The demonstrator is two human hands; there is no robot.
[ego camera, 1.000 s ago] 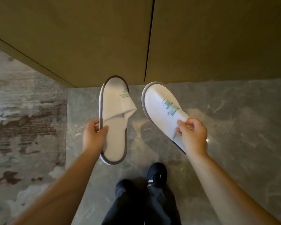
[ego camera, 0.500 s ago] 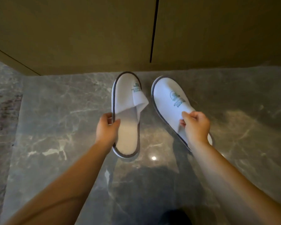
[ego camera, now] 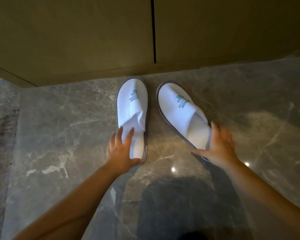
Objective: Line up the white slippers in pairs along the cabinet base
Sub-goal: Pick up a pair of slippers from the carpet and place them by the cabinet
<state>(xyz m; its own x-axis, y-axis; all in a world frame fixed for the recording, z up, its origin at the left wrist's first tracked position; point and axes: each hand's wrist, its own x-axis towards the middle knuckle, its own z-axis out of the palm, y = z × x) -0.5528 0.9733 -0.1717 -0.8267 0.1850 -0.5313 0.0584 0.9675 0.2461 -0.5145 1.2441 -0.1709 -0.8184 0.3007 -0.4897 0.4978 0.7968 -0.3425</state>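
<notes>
Standing over the floor (ego camera: 59,135), the cabinet (ego camera: 76,40) has both slippers toe-first at its base: left slipper (ego camera: 133,108) straight, right slipper (ego camera: 180,110) angled; soft, light, best nudged at heels; left hand (ego camera: 119,149) and right hand (ego camera: 220,146) spread open, gripping nothing

left slipper (ego camera: 132,108) | toe at cabinet base (ego camera: 93,73) | right slipper (ego camera: 180,108) angled

White, grey-edged slippers (ego camera: 132,108); grey veined marble floor (ego camera: 68,129).

Right hand (ego camera: 218,146) covers right slipper (ego camera: 182,111) heel; slipper logos blurred, unreadable; both forearms cut off.
</notes>
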